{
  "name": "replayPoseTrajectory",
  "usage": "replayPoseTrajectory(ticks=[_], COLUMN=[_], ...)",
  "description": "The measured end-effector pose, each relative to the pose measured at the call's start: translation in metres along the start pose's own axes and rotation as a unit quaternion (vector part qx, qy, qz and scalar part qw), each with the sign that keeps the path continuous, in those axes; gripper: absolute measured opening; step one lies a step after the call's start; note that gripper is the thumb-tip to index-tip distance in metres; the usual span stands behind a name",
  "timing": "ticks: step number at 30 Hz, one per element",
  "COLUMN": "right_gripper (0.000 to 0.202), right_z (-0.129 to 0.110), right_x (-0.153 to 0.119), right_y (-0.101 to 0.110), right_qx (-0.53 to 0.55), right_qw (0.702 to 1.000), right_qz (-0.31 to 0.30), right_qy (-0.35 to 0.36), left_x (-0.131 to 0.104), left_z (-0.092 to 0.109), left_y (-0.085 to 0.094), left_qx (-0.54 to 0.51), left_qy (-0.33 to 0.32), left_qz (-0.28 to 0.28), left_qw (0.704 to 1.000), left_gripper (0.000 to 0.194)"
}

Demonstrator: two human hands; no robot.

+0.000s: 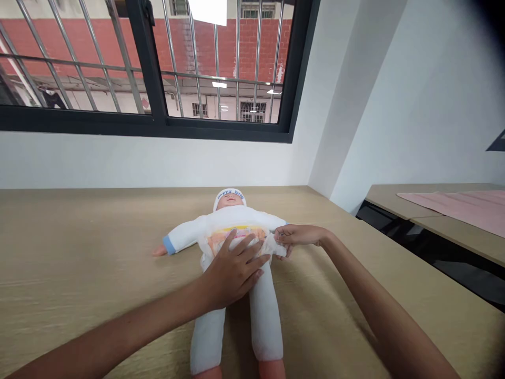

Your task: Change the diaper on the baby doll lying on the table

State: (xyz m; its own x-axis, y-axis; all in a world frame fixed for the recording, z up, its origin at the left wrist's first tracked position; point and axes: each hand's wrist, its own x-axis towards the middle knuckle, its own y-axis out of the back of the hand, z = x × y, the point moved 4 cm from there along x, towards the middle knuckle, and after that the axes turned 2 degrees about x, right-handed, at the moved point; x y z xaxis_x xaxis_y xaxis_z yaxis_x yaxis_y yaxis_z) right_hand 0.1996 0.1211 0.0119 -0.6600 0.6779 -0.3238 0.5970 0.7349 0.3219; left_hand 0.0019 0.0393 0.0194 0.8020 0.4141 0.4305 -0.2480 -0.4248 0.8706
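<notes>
A baby doll [224,216] in a white suit with blue cuffs and a white cap lies on its back on the wooden table [98,263], head toward the wall. Around its hips is a diaper [215,241] with an orange and yellow printed front. My left hand [236,266] rests flat over the diaper's front, fingers spread and holding nothing. At the diaper's right side, my right hand [298,237] pinches its white side tab, pulled outward from the hip. The doll's hand on that side is mostly hidden behind my right hand.
A barred window [221,129] with a dark frame is above the table's far edge, set in a white wall [158,160]. To the right, past a dark gap, stands another table [394,197] with a pink cloth [465,205] on it.
</notes>
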Motion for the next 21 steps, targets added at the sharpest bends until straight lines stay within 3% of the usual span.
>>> replayPoseTrajectory(ticks=[6, 11, 15, 21], right_gripper=[0.056, 0.051, 0.061, 0.052], right_z=[0.002, -0.010, -0.027, -0.035], right_x=[0.004, -0.002, -0.011, -0.011], right_y=[-0.011, -0.014, -0.008, -0.006], right_qx=[-0.015, -0.023, 0.016, 0.066], right_qw=[0.999, 0.999, 0.999, 0.990], right_qz=[-0.035, -0.019, 0.018, 0.021], right_qy=[-0.027, -0.026, 0.043, 0.120], left_x=[0.000, 0.000, 0.000, -0.002], left_z=[0.000, 0.000, -0.001, -0.001], left_y=[-0.001, -0.002, -0.003, -0.003], left_qx=[-0.002, -0.004, -0.004, 0.032], left_qy=[0.003, 0.005, 0.008, -0.005], left_qz=[-0.012, -0.019, -0.019, 0.007], left_qw=[1.000, 1.000, 1.000, 0.999], left_gripper=[0.038, 0.038, 0.039, 0.041])
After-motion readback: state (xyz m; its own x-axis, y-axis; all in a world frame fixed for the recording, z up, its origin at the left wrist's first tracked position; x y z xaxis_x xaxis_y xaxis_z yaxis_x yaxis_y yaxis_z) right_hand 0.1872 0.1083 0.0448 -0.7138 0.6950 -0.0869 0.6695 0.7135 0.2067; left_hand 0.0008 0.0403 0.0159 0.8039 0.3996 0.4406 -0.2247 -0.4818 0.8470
